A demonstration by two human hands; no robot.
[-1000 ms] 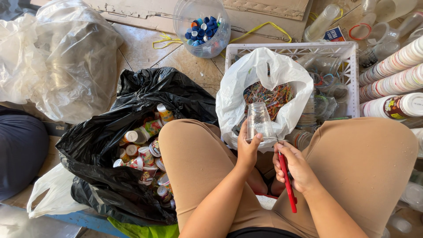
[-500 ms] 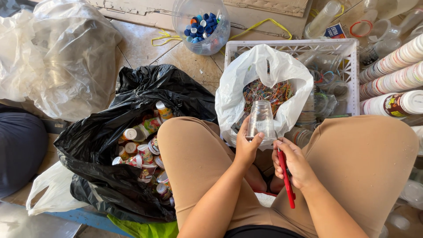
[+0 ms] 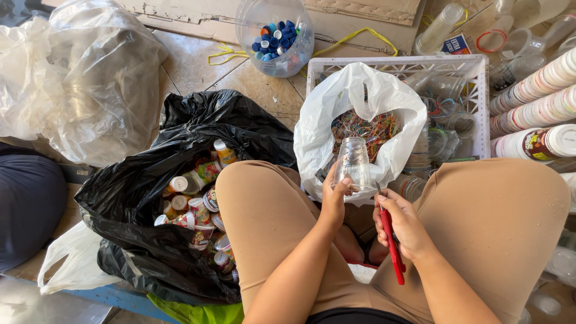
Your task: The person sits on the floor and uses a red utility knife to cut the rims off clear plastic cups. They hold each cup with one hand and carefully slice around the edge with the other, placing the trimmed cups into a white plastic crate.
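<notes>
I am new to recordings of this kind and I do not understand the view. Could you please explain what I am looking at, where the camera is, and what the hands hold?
The camera sits on a seated person's head and looks down over the knees, so the two bare arms are that person's own. The left hand holds a clear plastic cup upside down over a white bag of colourful scraps. The right hand holds a red cutter. To the left, a black bag holds small labelled cups. The white bag rests in a white crate. Further off stands a clear tub of blue caps.
</notes>
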